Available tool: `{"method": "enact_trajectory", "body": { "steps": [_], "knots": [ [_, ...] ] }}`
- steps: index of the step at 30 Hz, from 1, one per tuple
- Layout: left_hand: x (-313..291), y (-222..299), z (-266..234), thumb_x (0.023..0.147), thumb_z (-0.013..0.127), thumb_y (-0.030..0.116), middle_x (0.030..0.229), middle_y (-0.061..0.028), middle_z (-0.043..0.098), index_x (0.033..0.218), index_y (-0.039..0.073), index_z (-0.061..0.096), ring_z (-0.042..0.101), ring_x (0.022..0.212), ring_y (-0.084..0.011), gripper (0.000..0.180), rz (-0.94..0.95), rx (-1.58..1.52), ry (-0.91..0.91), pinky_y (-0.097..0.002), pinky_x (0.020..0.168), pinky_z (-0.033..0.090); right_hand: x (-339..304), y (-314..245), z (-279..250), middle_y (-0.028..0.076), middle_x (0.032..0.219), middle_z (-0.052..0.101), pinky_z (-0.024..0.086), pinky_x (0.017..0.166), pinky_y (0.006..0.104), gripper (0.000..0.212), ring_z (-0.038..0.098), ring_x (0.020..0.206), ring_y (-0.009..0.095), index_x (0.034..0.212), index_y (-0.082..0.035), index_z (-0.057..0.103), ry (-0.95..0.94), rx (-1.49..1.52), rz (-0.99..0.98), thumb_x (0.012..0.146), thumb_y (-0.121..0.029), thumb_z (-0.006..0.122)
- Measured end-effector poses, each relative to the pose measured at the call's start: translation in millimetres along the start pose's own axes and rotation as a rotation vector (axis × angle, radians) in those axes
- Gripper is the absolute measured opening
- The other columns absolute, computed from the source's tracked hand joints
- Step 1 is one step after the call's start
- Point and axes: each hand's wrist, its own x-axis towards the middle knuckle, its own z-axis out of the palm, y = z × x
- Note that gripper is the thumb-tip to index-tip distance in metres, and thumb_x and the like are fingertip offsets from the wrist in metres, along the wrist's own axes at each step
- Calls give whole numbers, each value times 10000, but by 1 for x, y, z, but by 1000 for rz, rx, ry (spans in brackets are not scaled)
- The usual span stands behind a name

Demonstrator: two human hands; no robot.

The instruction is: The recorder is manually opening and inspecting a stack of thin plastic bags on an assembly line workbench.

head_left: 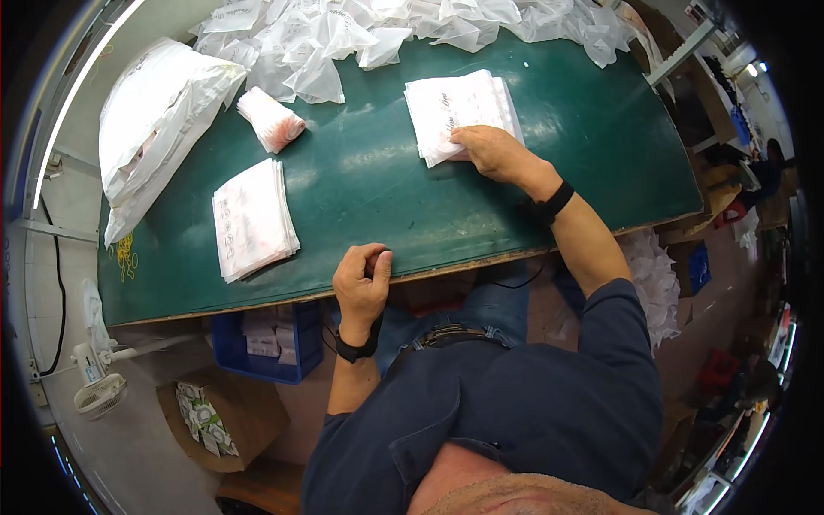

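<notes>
My right hand point(496, 156) grips the near edge of a stack of white, translucent plastic bags point(455, 105) with dark print, which lies on the green table. Its thumb side rests on top, and the fingertips are partly hidden at the stack's edge. My left hand point(361, 280) is curled closed at the table's front edge, with nothing visible in it. A second neat stack of printed plastic bags point(251, 221) lies to its left. Farther back is a rolled bundle of similar bags point(271, 119) with a reddish end.
Loose translucent bags point(343, 39) are heaped along the table's point(360, 189) far edge. A large white sack point(159, 120) stands at the left, near yellow rubber bands point(126, 256). Below the table are a blue crate point(283, 371), a cardboard box point(249, 412) and a small fan point(99, 386).
</notes>
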Motion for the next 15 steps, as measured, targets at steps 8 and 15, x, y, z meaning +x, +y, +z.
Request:
{"method": "enact_trajectory", "body": {
  "steps": [8, 15],
  "knots": [
    [-2, -5, 1, 947, 734, 123, 814, -9, 634, 985, 4, 691, 559, 702, -81, 133, -6, -27, 1, -232, 652, 466, -8, 12, -10, 208, 907, 681, 541, 767, 434, 91, 668, 879, 391, 963, -11, 668, -4, 16, 104, 905, -65, 622],
    [0, 4, -3, 996, 691, 249, 887, -23, 671, 1063, 5, 691, 598, 799, -94, 253, -89, -110, -43, -249, 750, 491, -13, -20, -28, 190, 854, 678, 533, 686, 432, 65, 667, 811, 373, 862, -27, 645, 388, 27, 71, 888, -85, 635]
  ]
}}
